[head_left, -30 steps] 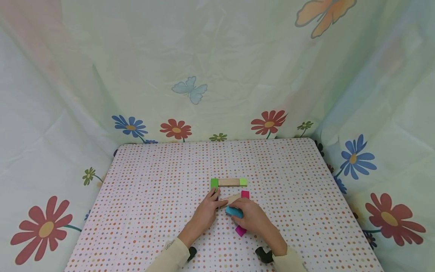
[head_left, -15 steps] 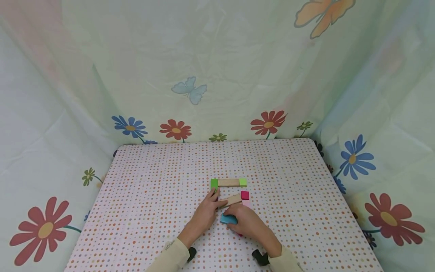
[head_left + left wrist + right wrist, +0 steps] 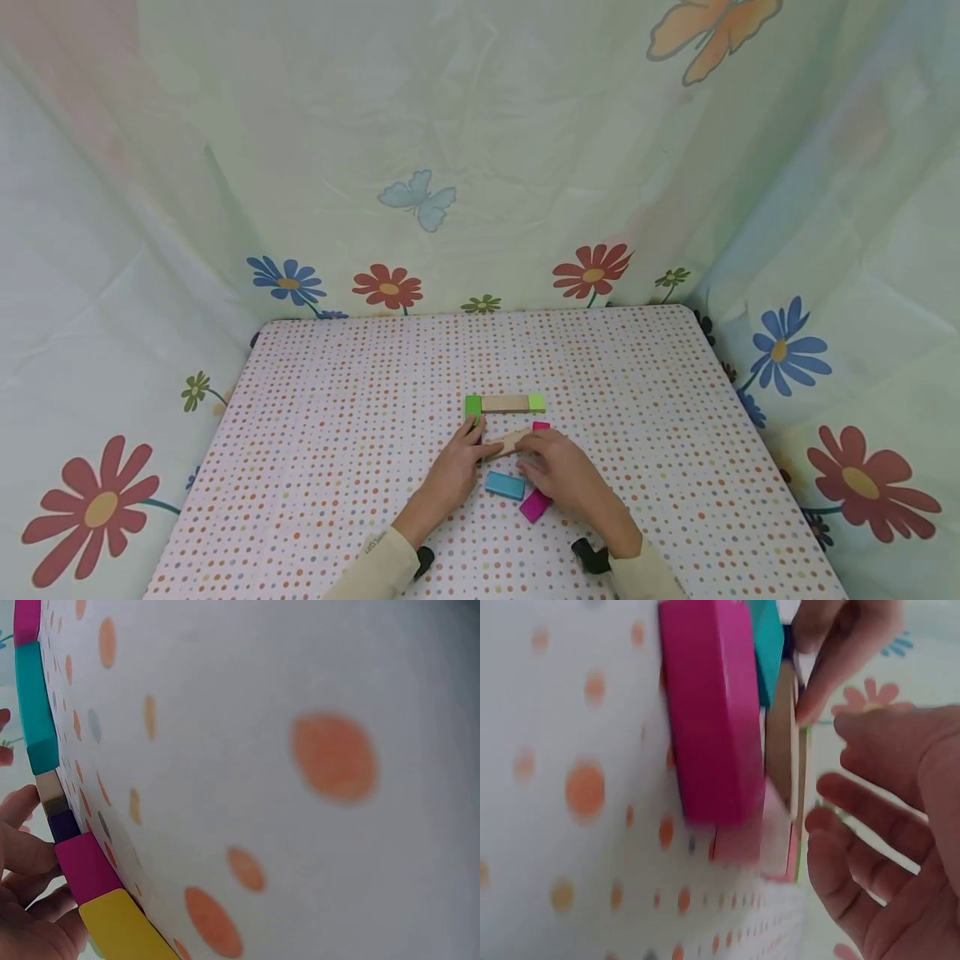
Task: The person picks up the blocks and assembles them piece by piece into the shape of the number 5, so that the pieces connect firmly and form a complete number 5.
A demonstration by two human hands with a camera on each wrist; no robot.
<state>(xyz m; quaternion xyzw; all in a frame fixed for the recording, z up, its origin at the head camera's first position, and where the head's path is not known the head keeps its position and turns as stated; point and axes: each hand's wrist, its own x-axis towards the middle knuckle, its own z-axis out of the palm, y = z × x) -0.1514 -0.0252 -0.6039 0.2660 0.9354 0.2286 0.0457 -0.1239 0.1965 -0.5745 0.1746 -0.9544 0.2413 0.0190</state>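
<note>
A teal block (image 3: 506,485) lies on the table between the hands, with a magenta block (image 3: 536,505) by its right end. Behind it a plain wooden plank (image 3: 508,443) slants up to the right. My left hand (image 3: 448,475) touches the plank's left end with the thumb, other fingers reaching toward a green block (image 3: 473,407). The left wrist view has a dark purple block (image 3: 63,826) and a yellow block (image 3: 126,924) beside that hand. My right hand (image 3: 564,475) is over the plank's right end, holding nothing, fingers loosely bent; a pink block (image 3: 741,841) shows below it.
Farther back, a second wooden plank (image 3: 505,403) lies between the green block and a light green block (image 3: 537,403). A crimson block (image 3: 541,426) is partly hidden behind the right hand. The dotted table (image 3: 337,400) meets a flowered curtain (image 3: 480,208) at its back edge.
My right hand has carried the teal block left and toward the person, let it go on the table, then moved back to the plank's right end. The left hand has stayed in place.
</note>
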